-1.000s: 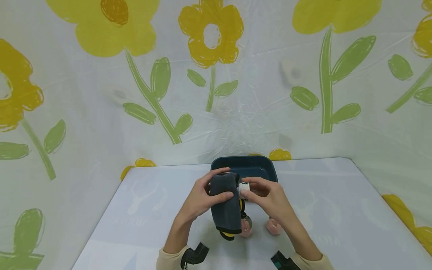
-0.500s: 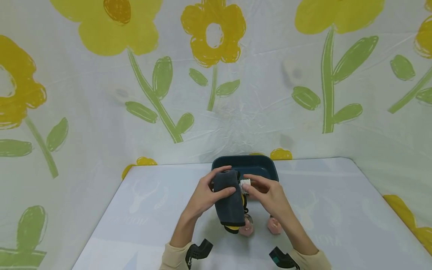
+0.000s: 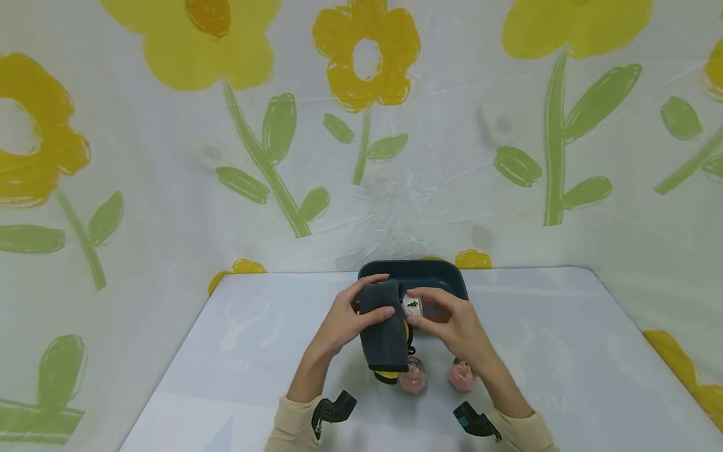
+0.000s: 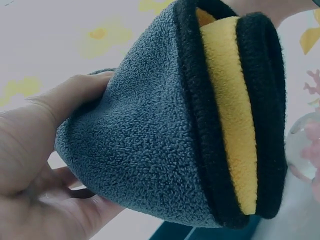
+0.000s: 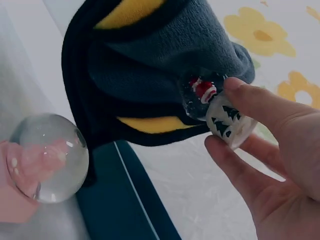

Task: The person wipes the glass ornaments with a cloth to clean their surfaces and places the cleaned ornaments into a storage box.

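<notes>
A folded grey cloth (image 3: 384, 333) with black edging and a yellow inner side is gripped by my left hand (image 3: 347, 321), thumb in front and fingers behind. My right hand (image 3: 449, 317) pinches the white base of a small snow globe (image 5: 231, 120) printed with dark trees. Its clear dome, with a red and white figure inside, sits against a fold of the cloth in the right wrist view. Part of the dome is covered by cloth in the head view. Below the hands stand two pink-based snow globes, a left one (image 3: 412, 378) and a right one (image 3: 461, 376).
A dark blue rectangular tray (image 3: 460, 282) lies behind the hands near the table's back edge. The white table (image 3: 254, 351) has faint printed patterns. Behind it hangs a flower-printed sheet (image 3: 440, 207).
The small snow globe's base has turned in my right fingers, so its dark tree print now shows. Both hands and the cloth have shifted slightly up in the head view.
</notes>
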Motion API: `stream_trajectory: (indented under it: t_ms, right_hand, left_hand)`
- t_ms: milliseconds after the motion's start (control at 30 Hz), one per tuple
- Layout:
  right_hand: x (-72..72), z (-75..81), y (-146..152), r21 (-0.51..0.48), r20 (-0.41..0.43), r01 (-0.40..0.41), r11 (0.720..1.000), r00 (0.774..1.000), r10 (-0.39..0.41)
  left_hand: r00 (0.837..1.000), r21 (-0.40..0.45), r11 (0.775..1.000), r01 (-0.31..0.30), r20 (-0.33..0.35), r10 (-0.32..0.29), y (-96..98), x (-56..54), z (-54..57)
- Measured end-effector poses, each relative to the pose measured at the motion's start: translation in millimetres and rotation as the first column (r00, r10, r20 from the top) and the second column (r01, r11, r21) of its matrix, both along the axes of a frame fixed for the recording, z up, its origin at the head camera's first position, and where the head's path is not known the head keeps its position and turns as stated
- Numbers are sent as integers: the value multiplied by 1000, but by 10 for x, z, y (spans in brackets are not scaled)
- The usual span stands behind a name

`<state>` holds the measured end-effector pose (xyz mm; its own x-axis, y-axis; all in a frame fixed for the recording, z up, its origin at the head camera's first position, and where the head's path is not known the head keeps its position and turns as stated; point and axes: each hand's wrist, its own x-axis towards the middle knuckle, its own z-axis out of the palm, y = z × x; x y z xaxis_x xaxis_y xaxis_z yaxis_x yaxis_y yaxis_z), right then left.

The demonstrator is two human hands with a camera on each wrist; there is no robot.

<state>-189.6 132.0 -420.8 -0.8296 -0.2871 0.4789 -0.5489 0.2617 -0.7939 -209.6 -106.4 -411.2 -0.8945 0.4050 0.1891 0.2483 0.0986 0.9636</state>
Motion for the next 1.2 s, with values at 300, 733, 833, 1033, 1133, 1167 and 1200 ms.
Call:
stream_trajectory:
  t_ms: [300, 733, 833, 1033, 1133, 1167, 1200]
  right_hand:
    - [59, 89, -64, -11, -97, -26, 1000, 995, 24]
    - [32, 24, -64, -10, -2, 81, 997, 997, -81]
    - [36, 57, -52, 10, 103, 123, 992, 987, -124]
    - [29, 94, -38, 22, 334, 173, 985, 927, -170]
    - [30, 99, -42, 16, 339, 173, 985, 926, -168]
    - [32, 102, -46, 8, 333, 166, 986, 929, -159]
    - [34, 104, -50, 2, 326, 160, 987, 933, -152]
  left_hand:
    - [997, 6, 999, 41, -64, -41, -97, 46, 143]
    - [997, -15, 999, 39, -70, -40, -76, 11, 100]
    - [996, -29, 999, 35, -77, -37, -48, 25, 109]
    - [995, -50, 998, 34, -88, -38, -9, 27, 94]
    - [995, -51, 998, 26, -99, -31, -10, 31, 99]
    - [994, -52, 998, 23, -103, -28, -13, 33, 102]
    - [994, -53, 998, 18, -108, -24, -16, 34, 105]
